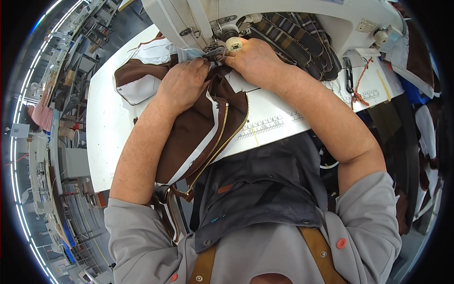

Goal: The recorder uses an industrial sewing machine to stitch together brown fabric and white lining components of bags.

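A brown fabric piece (189,135) with white lining and a gold-toothed zipper (235,134) runs from under the sewing machine (279,8) and hangs over the table's front edge. My left hand (183,84) is closed on its gathered folds, just left of the presser foot area. On the other side of the needle area, my right hand (257,62) has its fingers bent and pinched at the cloth, beside a pale round wheel (234,45). The fingertips and the stitching spot are partly hidden by the hands and machine parts.
The white table (106,142) carries printed ruler scales. Dark plaid cloth (302,45) with zippers lies beneath the machine arm. To the right are a black thread snipper (348,75) and an orange cord (362,87). Brown and white pieces (425,137) hang at far right.
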### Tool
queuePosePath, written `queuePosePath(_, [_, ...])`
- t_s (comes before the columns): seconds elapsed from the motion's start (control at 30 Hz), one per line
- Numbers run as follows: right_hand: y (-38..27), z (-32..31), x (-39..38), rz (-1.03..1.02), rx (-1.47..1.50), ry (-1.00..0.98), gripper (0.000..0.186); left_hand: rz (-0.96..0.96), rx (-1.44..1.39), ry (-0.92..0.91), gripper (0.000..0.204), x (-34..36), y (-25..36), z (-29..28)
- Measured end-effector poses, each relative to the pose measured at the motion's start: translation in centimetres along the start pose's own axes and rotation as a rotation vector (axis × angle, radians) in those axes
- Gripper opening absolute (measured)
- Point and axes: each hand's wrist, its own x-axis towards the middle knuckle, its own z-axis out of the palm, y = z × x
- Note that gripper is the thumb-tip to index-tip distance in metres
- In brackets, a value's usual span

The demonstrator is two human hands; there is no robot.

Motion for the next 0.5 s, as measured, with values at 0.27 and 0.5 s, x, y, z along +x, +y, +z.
queuePosePath(0.27, [-0.4, 0.0, 0.2, 0.007, 0.014, 0.023, 0.021, -0.123, -0.058, 0.042, 0.02, -2.3, 0.8, -1.3])
queuePosePath(0.5, [-0.2, 1.2, -0.1, -0.056, -0.024, 0.151, 0.014, -0.366, -0.528, 0.113, 0.026, -10.6, 1.6, -9.8])
